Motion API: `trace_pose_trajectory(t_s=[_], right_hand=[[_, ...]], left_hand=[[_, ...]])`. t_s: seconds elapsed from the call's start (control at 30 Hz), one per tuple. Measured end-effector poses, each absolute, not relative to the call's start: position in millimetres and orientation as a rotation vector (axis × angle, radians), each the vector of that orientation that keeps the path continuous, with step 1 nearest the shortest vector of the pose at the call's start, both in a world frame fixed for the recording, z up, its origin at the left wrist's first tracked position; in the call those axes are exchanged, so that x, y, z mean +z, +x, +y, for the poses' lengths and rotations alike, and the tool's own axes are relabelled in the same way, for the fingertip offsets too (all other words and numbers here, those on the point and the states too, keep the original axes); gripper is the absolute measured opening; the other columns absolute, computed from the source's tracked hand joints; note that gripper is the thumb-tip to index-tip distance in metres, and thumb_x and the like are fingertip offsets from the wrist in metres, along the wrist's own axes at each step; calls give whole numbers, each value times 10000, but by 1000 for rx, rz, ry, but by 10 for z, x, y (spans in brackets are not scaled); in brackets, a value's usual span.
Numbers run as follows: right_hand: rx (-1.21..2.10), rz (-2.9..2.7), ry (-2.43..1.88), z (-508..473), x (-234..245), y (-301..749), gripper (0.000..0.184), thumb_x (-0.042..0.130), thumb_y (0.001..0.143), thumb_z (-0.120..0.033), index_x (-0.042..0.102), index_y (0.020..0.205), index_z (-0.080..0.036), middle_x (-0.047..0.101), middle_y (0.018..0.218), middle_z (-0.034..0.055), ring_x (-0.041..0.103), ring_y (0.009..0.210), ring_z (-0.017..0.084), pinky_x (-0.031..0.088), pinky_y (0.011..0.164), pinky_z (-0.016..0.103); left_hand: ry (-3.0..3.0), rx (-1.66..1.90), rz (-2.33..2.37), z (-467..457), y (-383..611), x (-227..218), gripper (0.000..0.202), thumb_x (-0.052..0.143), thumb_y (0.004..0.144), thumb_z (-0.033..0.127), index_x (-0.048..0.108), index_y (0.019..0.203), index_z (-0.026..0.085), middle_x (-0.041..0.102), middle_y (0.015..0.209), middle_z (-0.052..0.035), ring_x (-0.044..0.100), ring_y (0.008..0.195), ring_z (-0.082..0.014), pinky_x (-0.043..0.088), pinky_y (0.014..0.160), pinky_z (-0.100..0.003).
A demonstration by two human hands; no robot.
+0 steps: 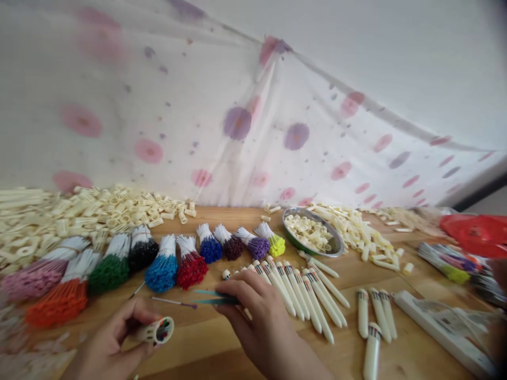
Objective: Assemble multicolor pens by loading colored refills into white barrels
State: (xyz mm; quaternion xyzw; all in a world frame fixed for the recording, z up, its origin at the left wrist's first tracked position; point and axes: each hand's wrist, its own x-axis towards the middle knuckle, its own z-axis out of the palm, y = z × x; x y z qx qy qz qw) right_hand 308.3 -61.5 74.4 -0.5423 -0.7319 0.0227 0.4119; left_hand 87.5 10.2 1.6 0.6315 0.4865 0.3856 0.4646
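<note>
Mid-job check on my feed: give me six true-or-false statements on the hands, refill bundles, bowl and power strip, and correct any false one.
1. The left hand holds a pale pen barrel. True.
2. The right hand grips teal tweezers. True.
3. The yellow-tipped refill bundle lies left of the red-tipped refill bundle in the picture. False: it lies to the right.
4. The metal bowl holds coloured refills. False: it holds pale plastic pieces.
5. A loose purple-tipped refill lies on the wooden table. True.
6. The white power strip lies beside the left hand. False: it lies at the right of the picture.
</note>
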Motion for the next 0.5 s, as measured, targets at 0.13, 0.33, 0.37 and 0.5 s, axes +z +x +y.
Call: trace_pose_trajectory(t_s=[0.13,0.33,0.37,0.5], right_hand=[[124,-1884,-1566,-531,645,3151,106,550,866,-214,623,936,-184,658,839,46,610,747,163,440,634,252],[220,-1966,-2196,-441,382,3256,63,591,830,-242,615,802,-191,697,769,27,652,720,198,398,580,256],[225,-1962,-2235,-438,325,3260,67,603,819,-239,619,784,-184,704,752,40,660,702,213,391,559,262],[233,-1964,-2323,-435,170,3222,75,643,780,-228,632,748,-161,715,727,94,672,672,268,385,533,289]], left_hand=[[1454,924,1216,150,864,79,234,804,461,262,600,575,246,650,566,50,639,603,-226,537,559,-299],[1414,906,1215,222,829,167,220,785,486,268,598,596,234,644,587,40,629,632,-210,520,598,-285],[1427,903,1213,231,825,175,213,780,495,260,596,599,235,643,589,41,625,630,-208,516,595,-281],[1473,953,1179,254,826,158,192,743,511,174,583,587,247,643,596,47,616,632,-209,511,598,-281]])
